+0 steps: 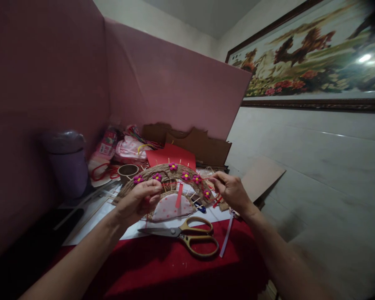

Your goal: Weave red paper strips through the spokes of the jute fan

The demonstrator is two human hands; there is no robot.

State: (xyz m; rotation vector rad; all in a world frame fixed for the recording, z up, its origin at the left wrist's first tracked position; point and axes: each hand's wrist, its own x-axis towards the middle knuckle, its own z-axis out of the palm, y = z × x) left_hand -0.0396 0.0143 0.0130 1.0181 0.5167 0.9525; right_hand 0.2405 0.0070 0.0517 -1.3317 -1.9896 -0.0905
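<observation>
Two bare hands work above one table (150, 271) covered in red: the left hand (143, 197) and the right hand (230, 190). The fingers of both are closed in a pinch on one thin red cord (205, 179), which runs between them. Just beyond and below the fingers, one woven twine arch (164, 171) spans the gap, with six purple flowers (185, 176) with yellow centres in view. Below the gap between the fingers are one dotted white half-round panel (167, 209) and one red strip (178, 199) lying over it. Nearer the body than either set of fingers lies one pair of scissors (175, 232) with two yellowish handle loops. Beyond the left fingers stands one tape roll (123, 177); farther left of them, one purple tumbler (67, 166). One red sheet (171, 154) lies beyond the arch, farther out than both hands' fingers.
</observation>
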